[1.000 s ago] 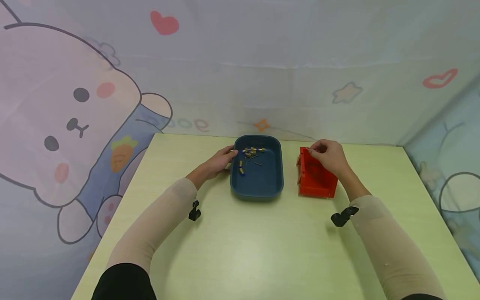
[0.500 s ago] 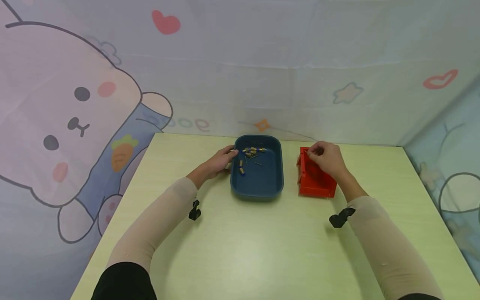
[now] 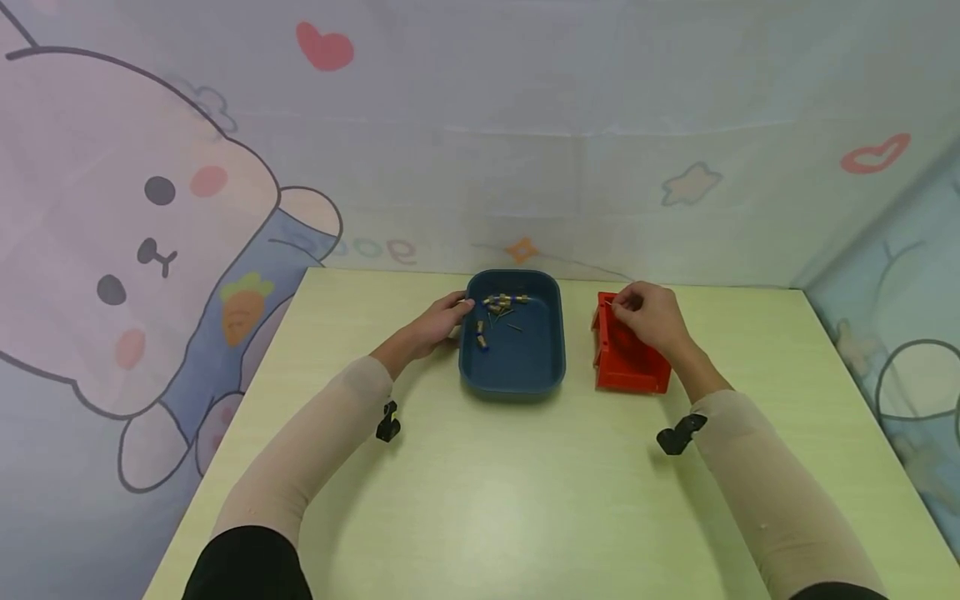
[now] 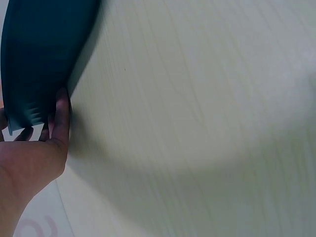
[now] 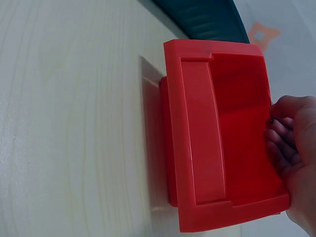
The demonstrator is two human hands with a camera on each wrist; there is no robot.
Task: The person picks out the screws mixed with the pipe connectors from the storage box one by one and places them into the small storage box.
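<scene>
Right hand (image 3: 651, 317) hovers over the red bin (image 3: 626, 354), fingertips pinched together; contents indiscernible. Left hand (image 3: 435, 323) grips the blue tray (image 3: 513, 367) rim. Likely mid-transfer of small parts (image 3: 498, 307); a steady release comes next.

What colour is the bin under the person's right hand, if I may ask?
The bin is bright red all over, clearest in the right wrist view.
</scene>
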